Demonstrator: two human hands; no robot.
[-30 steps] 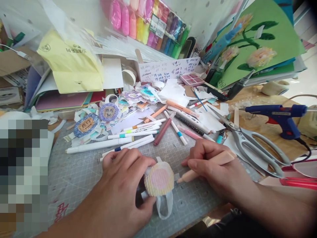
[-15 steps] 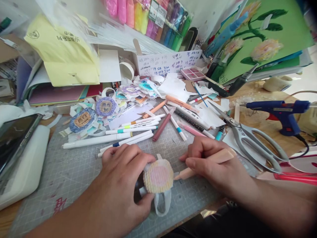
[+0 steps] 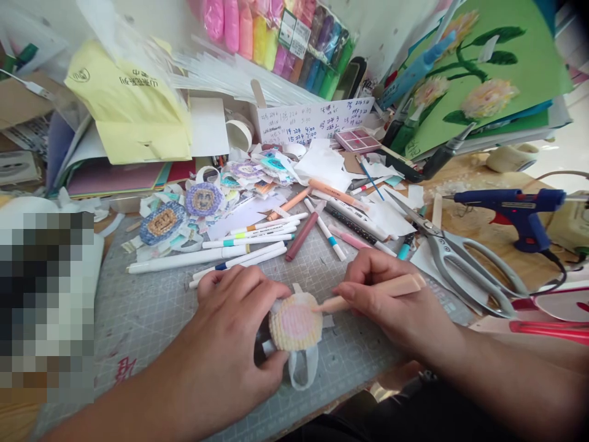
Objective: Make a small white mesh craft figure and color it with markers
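Note:
A round woven piece (image 3: 296, 322) with a pink centre, a pale yellow rim and white strips sticking out lies low in the middle of the view. My left hand (image 3: 234, 319) grips its left edge between fingers and thumb. My right hand (image 3: 391, 298) is closed around a peach-coloured marker (image 3: 400, 286), whose tip touches the upper right of the woven piece. A white loop (image 3: 304, 369) hangs from the lower edge of the piece.
Several markers (image 3: 269, 236) lie on the grey cutting mat (image 3: 161, 307) beyond my hands. Blue and purple woven pieces (image 3: 162, 222) sit at the back left. Large scissors (image 3: 453, 252) and a blue glue gun (image 3: 519, 212) are at the right.
The marker tip has moved from beside the right edge of the woven piece onto its upper right part. The view has shifted slightly.

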